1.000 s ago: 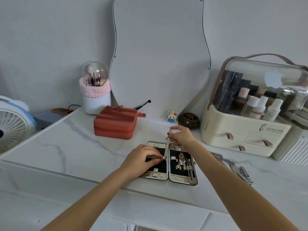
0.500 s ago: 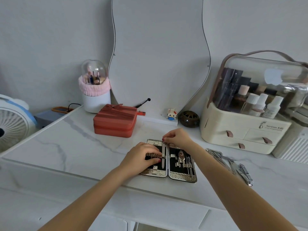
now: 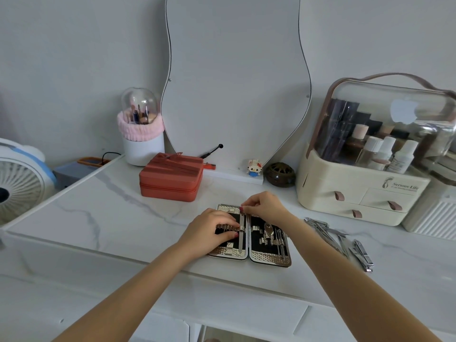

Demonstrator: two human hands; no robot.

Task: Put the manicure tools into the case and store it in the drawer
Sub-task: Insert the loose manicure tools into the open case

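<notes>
Case (image 3: 249, 253) lies open flat on the marble top (image 3: 98, 218), near its front edge, both black-lined halves facing up so the elastic loops are reachable from above. A long file (image 3: 241, 233) lies lengthwise in the left half, close to the hinge. Right hand (image 3: 265, 206) pinches the file's far end between curled fingertips, apparently to steer it along its slot. Left hand (image 3: 209, 232) rests on the left half with fingers curled onto the strap across it, probably holding the case and loop steady; whether it grips the strap or only presses on it cannot be told. Several small tools already sit in the right half. Loose tools (image 3: 345, 240), clippers among them, lie in a heap to the right of the case, well within the right hand's reach, so packing is judged partly done. No drawer for storage is identified with certainty.
</notes>
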